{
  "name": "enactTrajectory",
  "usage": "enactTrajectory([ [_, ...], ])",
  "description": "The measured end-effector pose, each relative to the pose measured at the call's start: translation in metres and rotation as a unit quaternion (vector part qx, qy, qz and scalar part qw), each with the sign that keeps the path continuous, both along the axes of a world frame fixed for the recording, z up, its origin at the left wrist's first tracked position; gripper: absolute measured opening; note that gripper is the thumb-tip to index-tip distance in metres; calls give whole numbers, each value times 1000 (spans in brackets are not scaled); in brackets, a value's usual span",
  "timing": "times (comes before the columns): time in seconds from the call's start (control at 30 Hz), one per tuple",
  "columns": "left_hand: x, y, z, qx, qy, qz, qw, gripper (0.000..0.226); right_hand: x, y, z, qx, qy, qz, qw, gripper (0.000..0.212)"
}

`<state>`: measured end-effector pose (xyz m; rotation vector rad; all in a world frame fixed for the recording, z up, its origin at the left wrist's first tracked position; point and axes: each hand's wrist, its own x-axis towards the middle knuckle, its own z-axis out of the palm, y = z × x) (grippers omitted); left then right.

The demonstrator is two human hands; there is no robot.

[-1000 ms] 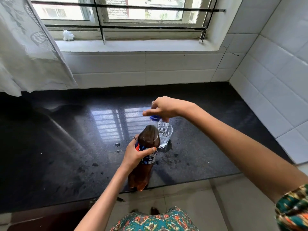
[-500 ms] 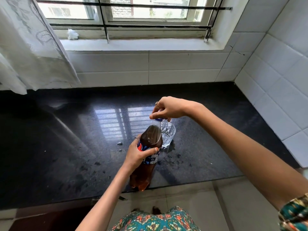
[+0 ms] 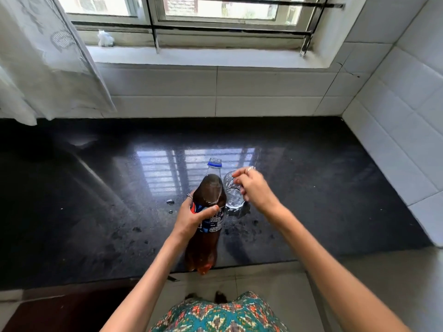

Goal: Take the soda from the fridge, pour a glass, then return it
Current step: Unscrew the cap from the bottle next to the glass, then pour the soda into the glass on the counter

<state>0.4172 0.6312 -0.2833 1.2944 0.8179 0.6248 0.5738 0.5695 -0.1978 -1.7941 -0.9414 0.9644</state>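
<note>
Holding an uncapped bottle, glass not yet filled

Reading this off the head view. Left hand (image 3: 196, 215) is wrapped around the label band of the soda bottle (image 3: 208, 212), fingers clenched on it, thumb across the front. Bottle looks lifted off the black counter (image 3: 96, 200), base hanging near the front edge, neck leaning away from me. Mouth (image 3: 214, 161) is open, blue ring showing, no cap on it. My guess: mid-body grip gives control for tipping.

Glass (image 3: 232, 190) stands on the counter just beside the bottle, on its right, so the pour should be a short tilt. It looks empty, clear through.

Right hand (image 3: 254, 188) hovers over the glass rim, wrist bent down, fingers loosely curled and pinched at the tips. Probably holding the cap, but I cannot tell, nothing visible between them. Forearm comes in from the lower right.

Small wet specks on the counter around the glass. Pour step is next by my read; fridge is out of view
</note>
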Motion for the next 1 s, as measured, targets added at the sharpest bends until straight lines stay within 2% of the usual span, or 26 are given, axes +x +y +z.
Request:
enactTrajectory([
  [0.03,1,-2,0,-3,-6,3,1000,76,-7,-8,-13,-13,4,-6,1000,17],
  [0.13,7,-11,1,-18,-31,14,999,74,-27,-27,-39,-3,-4,-6,1000,64],
  [0.17,11,-17,1,-25,-37,16,999,72,-31,-30,-46,9,4,2,1000,72],
  [0.23,19,-28,-1,-47,-43,26,998,76,-32,-35,-59,30,6,-11,999,71],
  [0.3,28,-39,-5,-80,-46,32,995,90,-25,-40,-63,46,-14,-42,998,66],
  [0.43,47,-63,-12,-125,-52,30,990,92,-8,-55,-67,45,-45,-76,995,69],
  [0.7,77,-96,-19,-248,-87,51,963,104,21,-74,-83,-49,-50,-89,994,77],
  [0.83,84,-100,-21,-292,-80,63,951,86,29,-75,-83,-90,-54,-83,991,81],
  [0.93,88,-103,-22,-316,-75,69,943,100,36,-74,-84,-118,-50,-80,989,100],
  [1.0,91,-105,-22,-327,-74,75,939,106,38,-75,-84,-130,-55,-75,987,101],
])
